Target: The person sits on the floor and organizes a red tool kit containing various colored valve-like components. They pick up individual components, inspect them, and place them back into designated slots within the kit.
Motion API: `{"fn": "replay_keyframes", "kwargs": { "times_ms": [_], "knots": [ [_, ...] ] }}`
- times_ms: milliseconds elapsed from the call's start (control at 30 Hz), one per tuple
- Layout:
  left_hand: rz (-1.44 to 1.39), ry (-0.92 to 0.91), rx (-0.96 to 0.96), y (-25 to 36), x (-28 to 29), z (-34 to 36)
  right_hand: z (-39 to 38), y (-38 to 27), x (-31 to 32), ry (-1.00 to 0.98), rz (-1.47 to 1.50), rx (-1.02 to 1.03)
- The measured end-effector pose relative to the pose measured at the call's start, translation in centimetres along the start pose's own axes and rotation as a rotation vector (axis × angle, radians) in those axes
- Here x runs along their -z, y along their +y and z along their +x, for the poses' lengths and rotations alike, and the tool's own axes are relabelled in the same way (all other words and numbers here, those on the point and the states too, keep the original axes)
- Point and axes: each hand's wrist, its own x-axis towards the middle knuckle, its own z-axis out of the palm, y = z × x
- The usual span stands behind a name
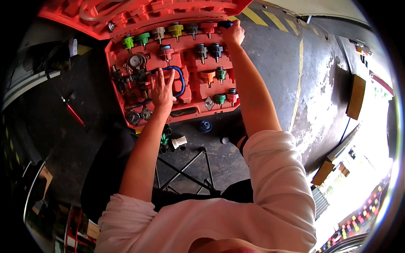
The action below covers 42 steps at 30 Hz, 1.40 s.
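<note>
Two rules: brace with the splayed, empty left hand; squarely align the blue adapter, apparently pinched by the right hand.

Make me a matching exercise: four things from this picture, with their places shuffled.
Things:
1. Left hand
2. Right hand
3. Round gauge
4. White fitting

Places:
A. at the dark blue adapter, upper-right corner of the red case
B. outside the case, below its lower edge
C. spread at the blue hose
D. inside the case, left part

Pairs: 1-C; 2-A; 3-D; 4-B
</note>
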Motion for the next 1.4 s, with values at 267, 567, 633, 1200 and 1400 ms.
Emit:
{"fn": "replay_keyframes", "kwargs": {
  "times_ms": [267,567,633,1200,1400],
  "knots": [
    [0.027,0.099,0.007,-0.4,-2.9,0.3,0.3,-0.8,0.4,-0.04,-0.01,-0.062],
    [0.079,0.187,0.025,0.0,-2.9,0.2,-4.4,-2.6,4.3,0.018,0.148,0.067],
    [0.065,0.197,0.033,-0.1,-2.9,0.3,-7.2,-4.1,5.2,0.044,0.223,0.18],
    [0.05,0.348,-0.029,0.0,-5.1,1.1,-22.3,7.5,22.7,-0.604,-0.094,0.234],
    [0.054,0.142,-0.046,0.1,-2.2,0.7,-20.6,11.3,20.4,-0.548,-0.009,0.269]
  ]
}}
